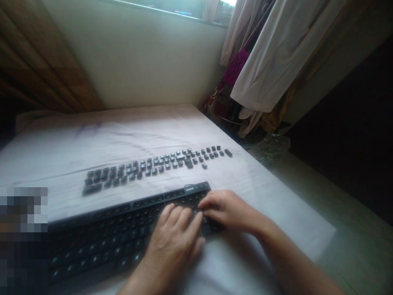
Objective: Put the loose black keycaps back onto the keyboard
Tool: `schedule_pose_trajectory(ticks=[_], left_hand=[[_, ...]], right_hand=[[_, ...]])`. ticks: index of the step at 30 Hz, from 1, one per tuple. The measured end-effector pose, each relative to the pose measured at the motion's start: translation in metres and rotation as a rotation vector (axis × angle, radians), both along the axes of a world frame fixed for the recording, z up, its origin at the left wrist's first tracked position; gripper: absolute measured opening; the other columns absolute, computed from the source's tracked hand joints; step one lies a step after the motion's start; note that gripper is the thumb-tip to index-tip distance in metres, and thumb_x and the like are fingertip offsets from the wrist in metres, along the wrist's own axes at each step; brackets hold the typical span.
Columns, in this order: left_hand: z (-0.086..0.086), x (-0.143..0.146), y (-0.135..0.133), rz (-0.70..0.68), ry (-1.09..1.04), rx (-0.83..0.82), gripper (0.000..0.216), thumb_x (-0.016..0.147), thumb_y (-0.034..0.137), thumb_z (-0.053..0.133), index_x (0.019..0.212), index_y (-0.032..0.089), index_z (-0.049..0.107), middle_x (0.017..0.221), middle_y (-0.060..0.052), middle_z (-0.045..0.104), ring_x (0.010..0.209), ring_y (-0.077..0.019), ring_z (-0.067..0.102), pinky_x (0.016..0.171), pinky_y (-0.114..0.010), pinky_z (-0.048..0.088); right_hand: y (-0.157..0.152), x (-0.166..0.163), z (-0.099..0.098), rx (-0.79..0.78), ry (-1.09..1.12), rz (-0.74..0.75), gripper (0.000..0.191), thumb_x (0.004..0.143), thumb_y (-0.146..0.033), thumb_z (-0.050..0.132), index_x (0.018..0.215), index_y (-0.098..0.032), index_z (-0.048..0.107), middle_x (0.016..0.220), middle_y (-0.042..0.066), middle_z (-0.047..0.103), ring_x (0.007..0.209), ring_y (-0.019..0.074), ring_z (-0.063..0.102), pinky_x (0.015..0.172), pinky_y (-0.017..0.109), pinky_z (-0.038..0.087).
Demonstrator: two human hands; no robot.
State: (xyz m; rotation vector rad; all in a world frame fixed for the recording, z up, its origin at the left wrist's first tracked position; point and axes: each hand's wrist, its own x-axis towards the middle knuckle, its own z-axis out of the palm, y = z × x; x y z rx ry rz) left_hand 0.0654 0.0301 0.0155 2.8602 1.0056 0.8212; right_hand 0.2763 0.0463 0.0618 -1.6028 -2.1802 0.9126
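Two hands are working on a black keyboard (123,233) that is lying diagonally along the near edge of the surface (92,139), which is covered with a pale cloth. Left hand (175,241) is resting palm down on the keyboard's right half, fingers (184,217) together and stretched flat over the key sockets, holding nothing that shows. Right hand (227,209) is sitting at the keyboard's right end, fingers curled in narrow with tips pinching down at the frame; cannot tell if a keycap is between them. Many loose black keycaps (153,166) are lying in rough rows on the cloth just beyond the keyboard, well apart from both hands, reaching toward the right edge. Light curtains (276,61) are hanging past the far right corner, beside a plain wall (138,53).
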Motion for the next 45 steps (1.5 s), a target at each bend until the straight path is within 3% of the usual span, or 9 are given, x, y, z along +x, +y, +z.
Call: schedule_pose_trajectory(ticks=[13, 28, 38, 45], left_hand=[[0.000, -0.001, -0.003, 0.005, -0.014, 0.004, 0.032, 0.093, 0.036, 0.058, 0.121, 0.023, 0.064, 0.111, -0.004, 0.066, 0.107, -0.0209, 0.057, 0.110, -0.041, 0.033], [0.004, -0.001, -0.003, -0.014, 0.020, -0.011, 0.031, 0.096, 0.033, 0.053, 0.123, 0.021, 0.063, 0.111, -0.005, 0.065, 0.105, -0.0230, 0.056, 0.107, -0.043, 0.034], [0.004, 0.000, -0.003, -0.013, 0.049, -0.050, 0.034, 0.093, 0.033, 0.056, 0.125, 0.022, 0.061, 0.114, -0.005, 0.063, 0.107, -0.0239, 0.055, 0.107, -0.044, 0.034], [0.001, -0.001, -0.003, -0.009, 0.067, -0.064, 0.036, 0.092, 0.032, 0.058, 0.126, 0.022, 0.060, 0.114, -0.006, 0.062, 0.107, -0.0245, 0.055, 0.107, -0.047, 0.035]], right_hand=[[-0.002, 0.007, -0.010, 0.136, 0.018, 0.053, 0.019, 0.080, -0.012, 0.063, 0.095, -0.020, 0.073, 0.089, 0.003, 0.073, 0.081, 0.0159, 0.066, 0.076, 0.025, 0.050], [-0.001, 0.012, -0.018, 0.137, 0.149, 0.074, 0.018, 0.083, -0.010, 0.064, 0.095, -0.018, 0.074, 0.093, 0.006, 0.073, 0.086, 0.0163, 0.068, 0.081, 0.026, 0.052], [-0.001, 0.012, -0.022, 0.204, 0.169, 0.084, 0.013, 0.083, -0.011, 0.065, 0.090, -0.016, 0.076, 0.087, 0.006, 0.069, 0.080, 0.0154, 0.066, 0.074, 0.025, 0.052], [0.001, 0.000, -0.013, 0.156, 0.058, -0.058, 0.011, 0.080, -0.010, 0.067, 0.079, -0.018, 0.074, 0.081, 0.003, 0.071, 0.075, 0.0149, 0.066, 0.070, 0.024, 0.049]])
